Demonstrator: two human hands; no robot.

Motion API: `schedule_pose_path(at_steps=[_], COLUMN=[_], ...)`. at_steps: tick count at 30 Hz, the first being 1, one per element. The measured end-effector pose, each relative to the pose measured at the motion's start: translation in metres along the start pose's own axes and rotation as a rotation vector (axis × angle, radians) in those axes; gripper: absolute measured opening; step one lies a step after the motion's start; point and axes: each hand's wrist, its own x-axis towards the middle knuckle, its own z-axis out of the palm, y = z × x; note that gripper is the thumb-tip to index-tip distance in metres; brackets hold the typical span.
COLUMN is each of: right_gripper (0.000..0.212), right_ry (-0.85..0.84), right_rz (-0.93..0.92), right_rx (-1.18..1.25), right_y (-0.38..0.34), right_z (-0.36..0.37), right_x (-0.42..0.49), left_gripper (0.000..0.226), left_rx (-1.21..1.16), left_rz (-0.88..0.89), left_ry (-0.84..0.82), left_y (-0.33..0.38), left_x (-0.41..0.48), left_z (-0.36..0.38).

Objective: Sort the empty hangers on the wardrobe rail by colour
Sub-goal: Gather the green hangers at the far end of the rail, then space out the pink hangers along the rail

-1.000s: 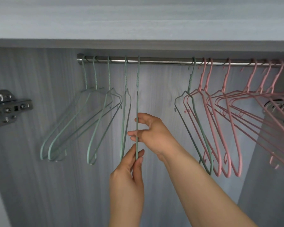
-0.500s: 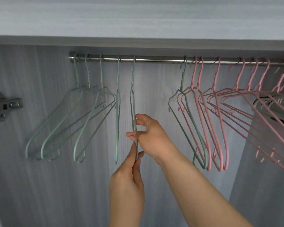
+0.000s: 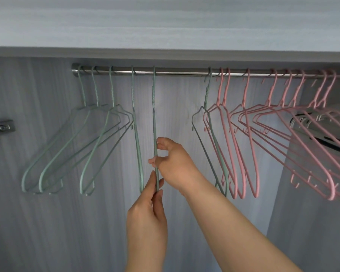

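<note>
A steel wardrobe rail runs across the top. Several green hangers hang at its left end. One green hanger hangs edge-on near the middle. My right hand grips its wire partway down, and my left hand pinches its lower end between thumb and fingers. Further right another green hanger hangs against the front of several pink hangers, which fill the rail's right side.
The grey wood-grain back panel lies behind the hangers, with a shelf board just above the rail. A metal door hinge juts out at the left edge. A dark and silver object sits behind the pink hangers at right.
The held green hanger has shifted left along the rail toward the green group, and both hands moved with it. The view has also panned slightly right.
</note>
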Motion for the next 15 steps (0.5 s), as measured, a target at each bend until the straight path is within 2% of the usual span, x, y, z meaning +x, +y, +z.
schedule_pose_path(at_steps=[3, 5, 7, 9, 12, 15], right_gripper=[0.055, 0.052, 0.046, 0.04, 0.041, 0.041], right_ry=[0.094, 0.217, 0.292, 0.278, 0.152, 0.098], right_rz=[-0.137, -0.215, -0.167, -0.021, 0.179, 0.247], right_rx=[-0.327, -0.511, -0.642, -0.758, -0.879, -0.909], right_y=[-0.015, -0.029, -0.037, -0.037, -0.027, -0.014], right_z=[-0.019, -0.048, -0.079, -0.101, -0.109, -0.107], right_x=[-0.02, -0.035, -0.039, -0.032, -0.018, -0.007], left_gripper=[0.054, 0.044, 0.041, 0.032, 0.025, 0.037], left_rx=[0.026, 0.069, 0.047, -0.013, -0.152, -0.307], left_rz=[0.051, 0.158, 0.291, 0.381, 0.365, 0.08], left_ry=[0.099, 0.172, 0.206, 0.197, 0.061, -0.268], left_y=[0.0, 0.001, 0.003, 0.013, 0.034, 0.054], left_x=[-0.009, -0.019, -0.032, -0.043, -0.046, -0.029], left_z=[-0.003, -0.007, -0.012, -0.01, 0.006, 0.024])
